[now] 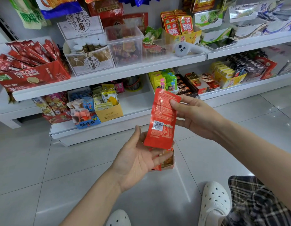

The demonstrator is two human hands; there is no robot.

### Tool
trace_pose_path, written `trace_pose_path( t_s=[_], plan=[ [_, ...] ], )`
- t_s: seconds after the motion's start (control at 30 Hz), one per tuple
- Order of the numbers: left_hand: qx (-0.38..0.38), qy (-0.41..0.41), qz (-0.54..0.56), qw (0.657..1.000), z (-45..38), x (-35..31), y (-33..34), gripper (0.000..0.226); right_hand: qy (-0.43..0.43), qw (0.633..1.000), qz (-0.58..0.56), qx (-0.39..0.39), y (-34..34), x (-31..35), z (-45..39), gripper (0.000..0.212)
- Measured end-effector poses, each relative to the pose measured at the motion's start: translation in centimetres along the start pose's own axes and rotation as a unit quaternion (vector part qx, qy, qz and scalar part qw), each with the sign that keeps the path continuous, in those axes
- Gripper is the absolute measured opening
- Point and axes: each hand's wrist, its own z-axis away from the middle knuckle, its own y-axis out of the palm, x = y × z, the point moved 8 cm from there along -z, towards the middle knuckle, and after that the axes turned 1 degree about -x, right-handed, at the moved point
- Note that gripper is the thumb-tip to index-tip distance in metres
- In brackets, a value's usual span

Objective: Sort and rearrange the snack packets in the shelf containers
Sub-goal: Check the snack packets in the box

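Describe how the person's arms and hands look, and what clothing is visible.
Both forearms are bare, with no sleeves in view. The left hand and the right hand wear no gloves, rings or watch. Lower down are white clogs with holes and dark plaid trousers.

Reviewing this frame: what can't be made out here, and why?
- Red packet in the right hand: only its back with the barcode faces the head view; print too small.
- Small box under the left hand: mostly hidden by the fingers and the packet; whether the hand grips it is unclear.
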Motion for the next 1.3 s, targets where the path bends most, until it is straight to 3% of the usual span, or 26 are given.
trace_pose_path(
  t_s=[0.07, 0.17, 0.27, 0.37, 0.47, 0.57, 0.77, 1.07, 1.3],
  plan=[
    [0.041, -0.044, -0.008, 0.998, 0.1, 1.0, 0.4, 0.058, 0.005, 0.998, -0.039, 0.054, 1.4, -0.3, 0.2, 0.032],
    [0.059, -0.041, 0.022, 0.997, 0.1, 1.5, 0.8, 0.041, 0.018, 0.994, -0.048, 0.095, 2.6, -0.3, 0.4, 0.042],
    [-0.041, 0.043, -0.007, 0.998, -0.5, 0.3, -0.6, 0.025, 0.035, 0.996, -0.049, 0.067, 1.8, -0.1, -0.1, 0.034],
    [-0.149, 0.151, -0.098, 0.972, -0.6, -1.9, -3.0, 0.023, 0.068, 0.995, -0.048, 0.056, 0.9, -0.1, -0.2, 0.056],
    [-0.183, 0.208, -0.192, 0.941, 0.1, -3.2, -3.3, 0.012, 0.036, 0.996, 0.068, 0.041, 0.3, 0.2, -0.1, 0.045],
    [-0.167, 0.223, -0.245, 0.929, 0.3, -3.2, -2.6, 0.01, 0.013, 0.991, 0.131, -0.002, -0.7, 0.2, -0.3, 0.031],
    [-0.138, 0.209, -0.263, 0.932, 0.0, -2.9, -2.1, 0.02, 0.026, 0.99, 0.135, -0.033, -1.4, 0.3, -0.3, 0.03],
    [-0.102, 0.215, -0.256, 0.937, -0.2, -2.8, -1.7, 0.022, 0.027, 0.992, 0.121, -0.039, -1.7, 0.6, -0.1, 0.025],
    [-0.138, 0.229, -0.297, 0.917, -0.6, -2.9, -3.0, 0.013, 0.013, 0.992, 0.126, -0.013, -1.5, 0.3, -0.2, 0.027]
  ],
)
